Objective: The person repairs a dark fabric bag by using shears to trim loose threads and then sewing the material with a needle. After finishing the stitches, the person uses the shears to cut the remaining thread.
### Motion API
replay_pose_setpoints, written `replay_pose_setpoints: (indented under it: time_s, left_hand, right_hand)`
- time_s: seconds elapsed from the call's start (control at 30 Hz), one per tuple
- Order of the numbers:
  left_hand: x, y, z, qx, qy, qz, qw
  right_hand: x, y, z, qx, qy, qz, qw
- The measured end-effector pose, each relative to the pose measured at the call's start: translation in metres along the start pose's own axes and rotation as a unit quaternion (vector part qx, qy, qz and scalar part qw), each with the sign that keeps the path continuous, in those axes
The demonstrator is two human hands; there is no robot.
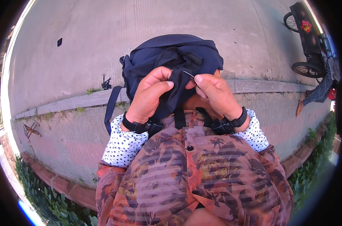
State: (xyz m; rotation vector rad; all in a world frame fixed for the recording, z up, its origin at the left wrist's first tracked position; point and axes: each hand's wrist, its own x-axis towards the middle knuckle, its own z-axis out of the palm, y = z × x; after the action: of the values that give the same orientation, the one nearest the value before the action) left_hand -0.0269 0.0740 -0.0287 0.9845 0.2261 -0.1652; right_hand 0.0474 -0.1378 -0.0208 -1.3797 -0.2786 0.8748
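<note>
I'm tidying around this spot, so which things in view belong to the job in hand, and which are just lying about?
In the job:
- dark blue bag, its cloth pinched by the left hand
- thin metal tool in the right hand

Just about:
- small black object
- black tangle
- brown frame
- wheeled cart, standing

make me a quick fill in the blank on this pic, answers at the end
A thin metal tool is in the person's ____ hand, while the left hand pinches dark fabric.
The white sleeves are patterned with dark ____.
In the picture, the navy bag has a loose strap on its ____ side.

Missing words: right; dots; left
</note>
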Motion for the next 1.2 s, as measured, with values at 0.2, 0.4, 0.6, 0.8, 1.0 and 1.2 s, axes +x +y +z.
replay_pose_setpoints:
  time_s: [0.2,0.4,0.6,0.8,1.0,1.2]
  left_hand:
    - [0.000,-0.003,-0.003,-0.003,-0.002,0.012,1.000]
    - [0.001,-0.001,-0.001,-0.033,0.006,0.013,0.999]
    - [0.001,0.000,0.001,-0.011,0.004,0.002,1.000]
    - [0.000,-0.003,0.000,-0.039,-0.010,-0.002,0.999]
    - [0.000,-0.004,-0.002,-0.036,0.001,-0.003,0.999]
    - [-0.001,-0.002,-0.004,-0.037,-0.006,0.004,0.999]
  right_hand:
    - [-0.001,-0.001,-0.002,-0.039,0.008,0.001,0.999]
    - [-0.009,-0.001,-0.007,-0.030,-0.003,0.036,0.999]
    - [-0.011,0.002,-0.005,-0.024,-0.024,0.036,0.999]
    - [-0.003,0.004,0.002,-0.012,-0.018,0.022,1.000]
    - [-0.006,0.006,0.001,-0.026,-0.004,0.008,1.000]
    - [-0.010,0.002,-0.002,-0.031,0.003,0.028,0.999]
